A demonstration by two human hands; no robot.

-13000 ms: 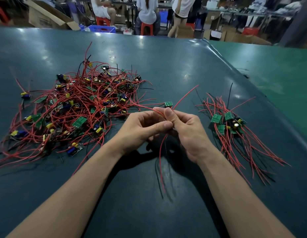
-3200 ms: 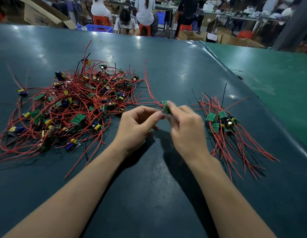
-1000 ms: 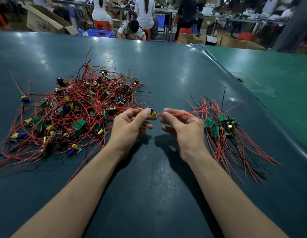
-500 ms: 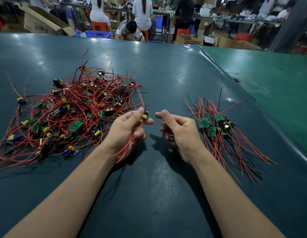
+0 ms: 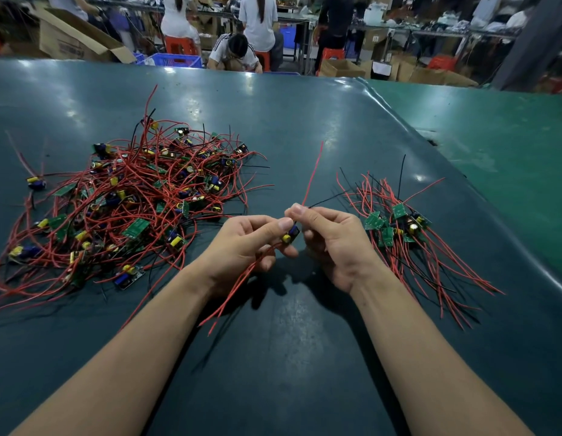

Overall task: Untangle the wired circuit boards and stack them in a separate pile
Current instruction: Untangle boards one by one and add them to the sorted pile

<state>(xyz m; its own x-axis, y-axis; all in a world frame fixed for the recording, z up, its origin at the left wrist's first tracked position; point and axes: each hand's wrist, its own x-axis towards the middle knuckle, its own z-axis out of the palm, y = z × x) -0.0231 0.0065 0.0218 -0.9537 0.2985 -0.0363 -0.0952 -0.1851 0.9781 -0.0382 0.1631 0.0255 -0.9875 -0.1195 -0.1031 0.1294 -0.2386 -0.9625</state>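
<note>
Since a half-second ago right hand (image 5: 331, 243) re-pinches the wires, left hand (image 5: 248, 243) grips freed circuit board (image 5: 290, 236): ready for sorted pile (image 5: 396, 228).

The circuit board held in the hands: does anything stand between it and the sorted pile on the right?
Nothing visible does. The circuit board sits between the left hand and right hand; only bare table separates it from the sorted pile.

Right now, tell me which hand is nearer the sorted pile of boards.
Right. The right hand sits just beside the sorted pile, apart from it; the left hand lies farther off, beyond the right hand.
</note>
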